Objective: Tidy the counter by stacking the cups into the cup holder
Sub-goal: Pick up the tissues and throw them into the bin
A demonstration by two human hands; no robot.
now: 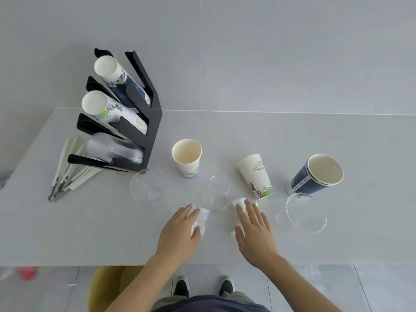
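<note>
both hands lie flat, fingers spread: left hand (180,230) and right hand (253,228) each on a tissue (201,218). a clear cup (216,192) stands between their fingertips; it looks light, thin, slippery, so grip its sides gently.

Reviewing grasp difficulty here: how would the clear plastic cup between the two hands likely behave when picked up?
The clear plastic cup looks thin-walled and empty, so probably light and easily squeezed out of shape. Its smooth surface may be slippery. Standing upright and unsupported, it could tip or skid if nudged sideways.
</note>
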